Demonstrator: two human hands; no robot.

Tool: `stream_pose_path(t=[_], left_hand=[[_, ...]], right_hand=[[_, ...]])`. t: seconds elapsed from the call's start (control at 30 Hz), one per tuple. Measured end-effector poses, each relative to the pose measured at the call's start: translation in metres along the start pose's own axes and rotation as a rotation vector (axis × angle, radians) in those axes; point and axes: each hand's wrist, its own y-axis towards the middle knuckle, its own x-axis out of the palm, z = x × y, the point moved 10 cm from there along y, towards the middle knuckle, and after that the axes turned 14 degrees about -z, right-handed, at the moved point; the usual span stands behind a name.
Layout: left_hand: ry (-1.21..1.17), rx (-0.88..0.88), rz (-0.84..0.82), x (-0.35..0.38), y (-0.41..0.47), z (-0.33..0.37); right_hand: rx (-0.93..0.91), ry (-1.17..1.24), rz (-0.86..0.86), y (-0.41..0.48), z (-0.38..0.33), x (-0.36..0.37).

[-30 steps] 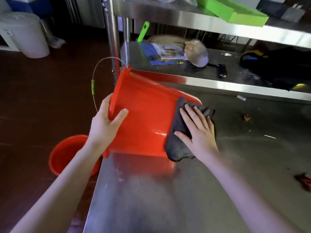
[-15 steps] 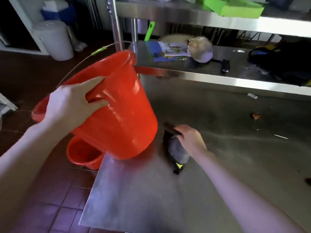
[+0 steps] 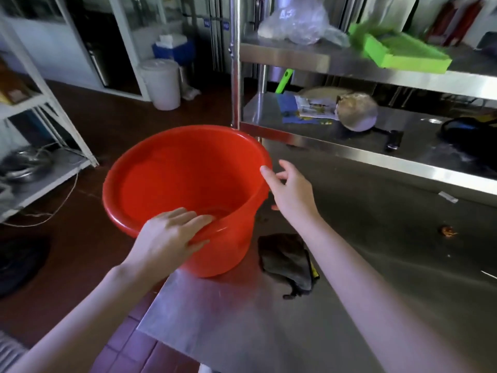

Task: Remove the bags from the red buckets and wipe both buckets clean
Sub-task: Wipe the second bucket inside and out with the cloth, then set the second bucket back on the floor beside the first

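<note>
- The red bucket (image 3: 172,179) sits upright in the centre-left of the frame, its base at the left corner of the table (image 3: 269,332).
- The left hand (image 3: 169,238) has a firm grip on the near rim – fingers hooked over into the bucket, thumb pressed on the outer wall.
- The right hand (image 3: 290,195) holds nothing. Its grip is slack and spread, with only the thumb tip at the bucket's right rim.
- A dark cloth (image 3: 285,261) lies crumpled on the table just right of the bucket's base, under the right forearm, with neither hand on it.
- No bag shows in this bucket and its inside looks bare and glossy, so I judge the bag is out and the wiping is done or paused.
- The second bucket is out of sight, so I cannot tell its state – it may be all that is left.
</note>
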Motion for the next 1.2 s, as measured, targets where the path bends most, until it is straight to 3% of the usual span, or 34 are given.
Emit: stream_pose_path(t=[0.13,0.23,0.37,0.43,0.57,0.77,1.2], left_hand=[[-0.112,-0.19,0.041,-0.008,-0.024,-0.023],[-0.365,-0.425,0.127,-0.014,-0.056,-0.064],[-0.617,-0.942,0.265,-0.008,-0.122,-0.14],[-0.834,-1.114,0.318,0.006,-0.151,-0.166],[-1.187,-1.043,0.379,0.026,-0.166,-0.183],[-1.26,-1.047,0.489,0.022,-0.229,-0.24],[-1.379,-1.252,0.436,0.073,-0.404,-0.382]], right_hand=[[0.256,0.055,-0.174,0.002,0.015,0.036],[0.256,0.173,-0.146,0.001,0.021,0.044],[0.239,0.499,-0.159,-0.004,0.032,0.048],[0.216,0.549,-0.168,-0.006,0.031,0.05],[0.131,0.52,-0.209,-0.003,0.009,0.064],[0.066,0.501,-0.29,0.005,-0.037,0.135],[0.223,0.475,-0.379,0.03,-0.057,0.379]])
